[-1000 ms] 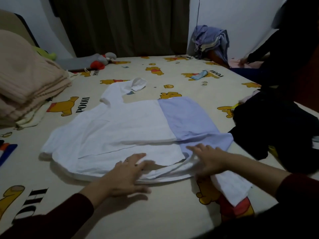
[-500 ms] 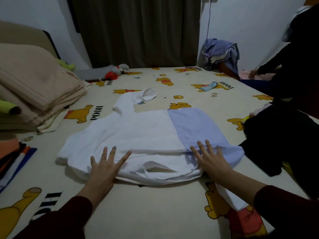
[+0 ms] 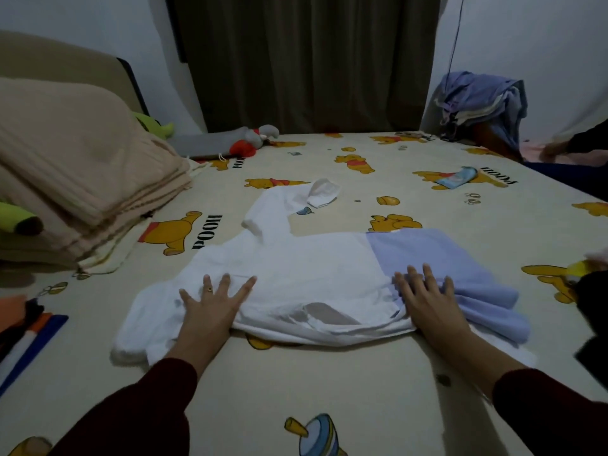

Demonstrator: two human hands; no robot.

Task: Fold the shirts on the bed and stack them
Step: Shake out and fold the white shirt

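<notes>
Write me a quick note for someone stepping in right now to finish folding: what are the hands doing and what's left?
Left hand: flat, fingers spread, pressing the white part of the shirt.
Right hand: flat on the seam where white meets blue.
The shirt lies spread across the bed, near edge partly turned over, one sleeve pointing away.
Done: a first fold, being smoothed.
Left: finish folding, then stack it.

We see a dim room: white walls [image 3: 526, 37], a dark brown curtain [image 3: 309, 60] drawn at centre back, a tan headboard [image 3: 65, 67] at left. The bed [image 3: 296, 383] carries a cream sheet printed with yellow cartoon bears. Light is low and bluish.
</notes>
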